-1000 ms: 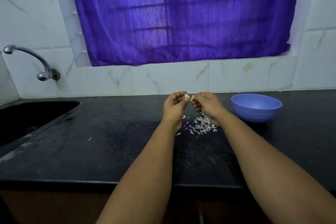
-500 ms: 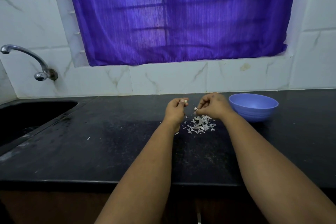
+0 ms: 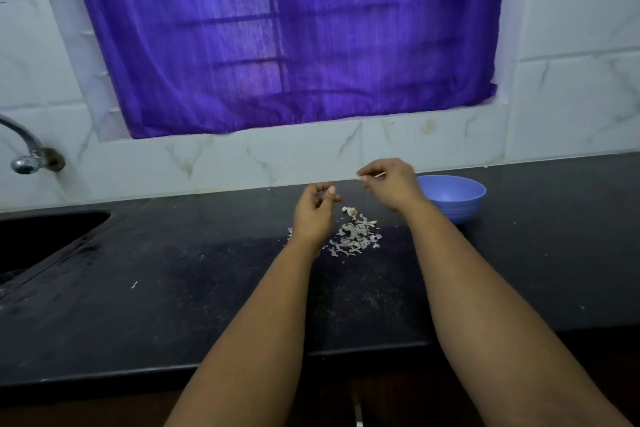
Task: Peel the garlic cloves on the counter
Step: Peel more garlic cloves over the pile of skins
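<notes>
Garlic clove [image 3: 331, 189] is pinched between the thumb and fingertips of the left hand [image 3: 313, 215], held just above the counter [image 3: 173, 288] toward its back edge; only a pale tip is visible, so how much skin is left on it cannot be told. A thin strip of skin [image 3: 375, 176] is pinched in the curled fingers of the right hand [image 3: 393, 185], raised a little apart from the clove. A scattered heap of peels [image 3: 355, 236] is seen on the counter between and just in front of the two hands, which suggests that a good deal of peeling is done. A blue bowl [image 3: 453, 196] is stood near the back edge, just beside the right wrist; its contents are hidden. No unpeeled cloves can be made out on the counter, so what remains is uncertain.
</notes>
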### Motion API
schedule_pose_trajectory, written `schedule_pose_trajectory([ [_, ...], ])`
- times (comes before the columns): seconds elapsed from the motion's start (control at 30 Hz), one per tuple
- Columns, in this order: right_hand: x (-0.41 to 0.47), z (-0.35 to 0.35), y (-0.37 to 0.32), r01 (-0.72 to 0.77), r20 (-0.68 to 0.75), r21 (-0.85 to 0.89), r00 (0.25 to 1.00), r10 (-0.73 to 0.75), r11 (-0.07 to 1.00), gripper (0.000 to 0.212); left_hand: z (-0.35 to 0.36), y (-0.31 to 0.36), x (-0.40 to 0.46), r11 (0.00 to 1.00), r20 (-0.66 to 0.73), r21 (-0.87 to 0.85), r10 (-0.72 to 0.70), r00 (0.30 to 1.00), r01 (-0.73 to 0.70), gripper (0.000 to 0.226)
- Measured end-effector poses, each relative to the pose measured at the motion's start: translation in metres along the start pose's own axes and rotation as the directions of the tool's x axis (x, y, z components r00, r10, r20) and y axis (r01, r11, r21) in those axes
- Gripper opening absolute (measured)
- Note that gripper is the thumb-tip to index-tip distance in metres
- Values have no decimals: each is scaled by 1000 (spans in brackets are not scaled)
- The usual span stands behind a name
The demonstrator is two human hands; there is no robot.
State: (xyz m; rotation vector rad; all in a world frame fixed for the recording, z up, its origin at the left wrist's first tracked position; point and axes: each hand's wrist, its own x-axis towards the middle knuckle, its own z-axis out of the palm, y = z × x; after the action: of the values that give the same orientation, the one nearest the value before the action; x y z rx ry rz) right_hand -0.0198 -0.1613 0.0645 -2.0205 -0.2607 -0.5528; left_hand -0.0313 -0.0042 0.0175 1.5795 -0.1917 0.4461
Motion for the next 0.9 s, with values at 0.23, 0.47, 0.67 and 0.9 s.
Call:
schedule_pose_trajectory([
  [0.23, 19, -55, 58, -215, -325, -346, 941, 98, 913, 31, -26, -5, 14, 972, -251, 203, -63, 966, 116, 16],
  [0.47, 19, -21, 34, 108, -271, -464, 927, -258, 879, 34, -42, -5, 19, 962, -336, 133, -182, 924, 238, 14],
  [0.67, 3, 28, 41, 146, 341, -611, 936, 92, 778, 37, -39, -10, 16, 921, -293, 303, -152, 944, 243, 22],
  [0.9, 6, 39, 37, 170, 373, -612, 923, 92, 772, 26, -41, -18, 18, 532, -187, 797, -233, 954, 286, 23],
])
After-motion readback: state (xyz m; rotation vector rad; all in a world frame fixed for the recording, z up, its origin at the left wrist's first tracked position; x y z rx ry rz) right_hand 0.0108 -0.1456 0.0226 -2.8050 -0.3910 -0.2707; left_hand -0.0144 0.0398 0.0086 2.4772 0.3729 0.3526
